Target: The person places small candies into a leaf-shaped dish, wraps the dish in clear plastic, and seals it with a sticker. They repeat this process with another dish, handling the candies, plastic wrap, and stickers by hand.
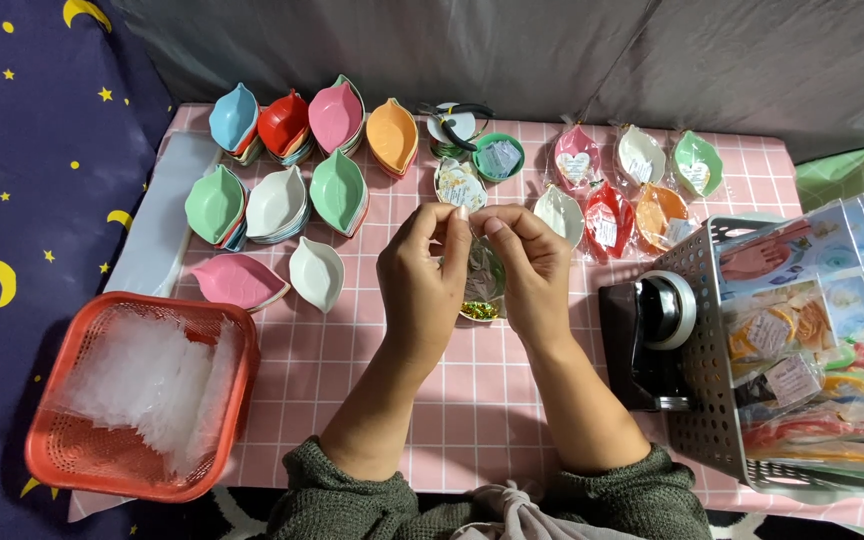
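Item, centre of the frame: left hand (422, 275) and right hand (532, 270) are meeting above the pink gridded desk (352, 400), fingers of both pinching together on 1 thin clear wrapper (474, 215) (its edges are hard to make out). The wrapper is hanging downward from the fingertips, long axis roughly vertical, equally near both hands. Directly beneath, a small round dish of green and gold bits (482, 290) is sitting.

Upper left: stacks of leaf-shaped dishes (337, 190) are lying in rows. Lower left: red basket (142, 400) of clear bags. Right: grey mesh basket (712, 390) of packed dishes.
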